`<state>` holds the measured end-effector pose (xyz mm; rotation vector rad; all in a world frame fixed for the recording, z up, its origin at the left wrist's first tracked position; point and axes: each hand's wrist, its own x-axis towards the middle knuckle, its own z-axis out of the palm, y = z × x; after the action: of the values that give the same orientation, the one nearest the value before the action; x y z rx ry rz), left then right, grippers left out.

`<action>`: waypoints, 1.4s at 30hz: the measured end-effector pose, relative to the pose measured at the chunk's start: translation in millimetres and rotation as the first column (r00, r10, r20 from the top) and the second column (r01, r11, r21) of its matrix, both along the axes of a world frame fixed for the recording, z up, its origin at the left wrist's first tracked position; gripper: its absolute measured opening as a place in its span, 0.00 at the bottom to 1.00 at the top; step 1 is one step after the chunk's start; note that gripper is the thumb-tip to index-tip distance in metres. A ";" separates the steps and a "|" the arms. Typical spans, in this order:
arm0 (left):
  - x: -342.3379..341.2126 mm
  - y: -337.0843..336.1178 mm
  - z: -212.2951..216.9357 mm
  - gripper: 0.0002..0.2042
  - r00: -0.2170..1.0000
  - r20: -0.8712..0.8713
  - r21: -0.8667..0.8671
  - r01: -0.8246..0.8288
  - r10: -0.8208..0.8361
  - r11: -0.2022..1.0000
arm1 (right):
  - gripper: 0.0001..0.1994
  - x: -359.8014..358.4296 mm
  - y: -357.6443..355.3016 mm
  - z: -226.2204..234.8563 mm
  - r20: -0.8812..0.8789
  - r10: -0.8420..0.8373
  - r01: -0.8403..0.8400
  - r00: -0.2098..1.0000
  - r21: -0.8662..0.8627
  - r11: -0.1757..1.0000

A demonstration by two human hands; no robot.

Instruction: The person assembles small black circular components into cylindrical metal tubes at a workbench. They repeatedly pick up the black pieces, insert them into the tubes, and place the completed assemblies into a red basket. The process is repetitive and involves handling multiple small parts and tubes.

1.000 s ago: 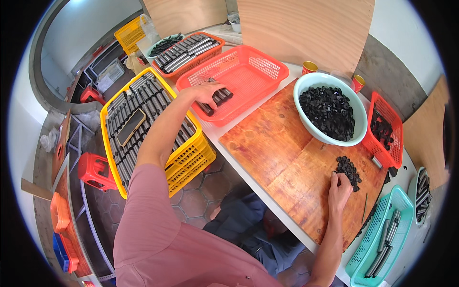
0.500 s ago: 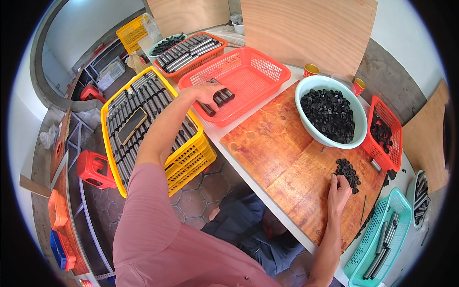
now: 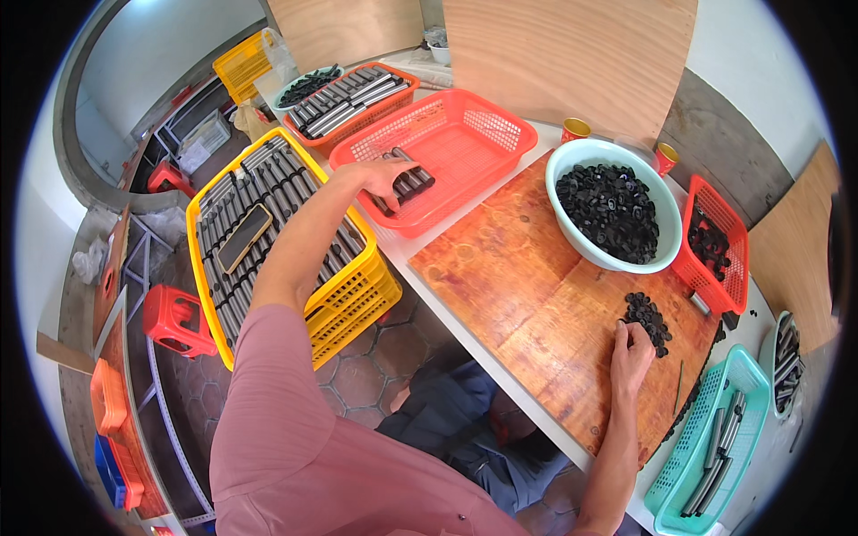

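Observation:
My left hand point(image 3: 379, 181) reaches into the red plastic basket point(image 3: 487, 107), its fingers curled round a dark metal tube at the basket's near left. Beside it lie several more short dark tubes point(image 3: 414, 181) in a row; the palm hides part of the held one. On the wooden board point(image 3: 500, 268), my right hand point(image 3: 633, 354) rests with thumb and fingers curled together, against the left edge of a small pile of black ring-like parts point(image 3: 647, 322). Whatever its fingertips may hold is too small to make out.
A yellow crate point(image 3: 353, 308) packed with tubes stands at left, a phone point(image 3: 245, 238) on top. Behind is an orange-red basket of tubes point(image 3: 344, 103). A pale bowl point(image 3: 561, 210) of black parts, a red basket point(image 3: 735, 255) and a green basket point(image 3: 697, 438) stand at right.
The whole view has shifted very slightly. My left hand has settled a little over the tubes, covering more of the near one; my right hand stays by the pile.

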<state>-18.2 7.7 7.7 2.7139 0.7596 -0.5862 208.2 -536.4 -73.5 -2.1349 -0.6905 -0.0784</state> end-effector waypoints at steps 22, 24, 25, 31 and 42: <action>17.6 28.2 -36.4 0.19 0.960 0.267 0.228 0.017 -0.080 0.974 | 0.13 -2.3 0.2 4.7 -0.005 -0.024 0.024 1.000 -0.008 1.000; 16.8 36.0 -37.1 0.19 0.962 0.261 0.203 0.025 -0.079 0.979 | 0.13 -3.0 0.4 5.6 -0.012 -0.023 0.023 1.000 -0.010 1.000; 15.9 39.0 -38.3 0.19 0.963 0.257 0.191 0.028 -0.077 0.981 | 0.13 -2.6 0.3 5.4 -0.017 -0.019 0.019 1.000 -0.009 1.000; 21.1 17.4 -32.3 0.20 0.946 0.324 0.224 -0.049 -0.027 0.973 | 0.13 -1.9 -2.0 4.7 -0.014 -0.026 0.025 1.000 -0.023 0.999; 18.5 26.2 -32.8 0.19 0.954 0.299 0.210 -0.036 -0.029 0.977 | 0.13 0.3 -0.4 1.2 -0.004 -0.016 0.016 1.000 -0.009 1.000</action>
<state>0.3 33.9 -25.1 2.8989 0.7841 -0.0849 208.5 -536.8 -72.3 -2.1489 -0.6733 -0.0799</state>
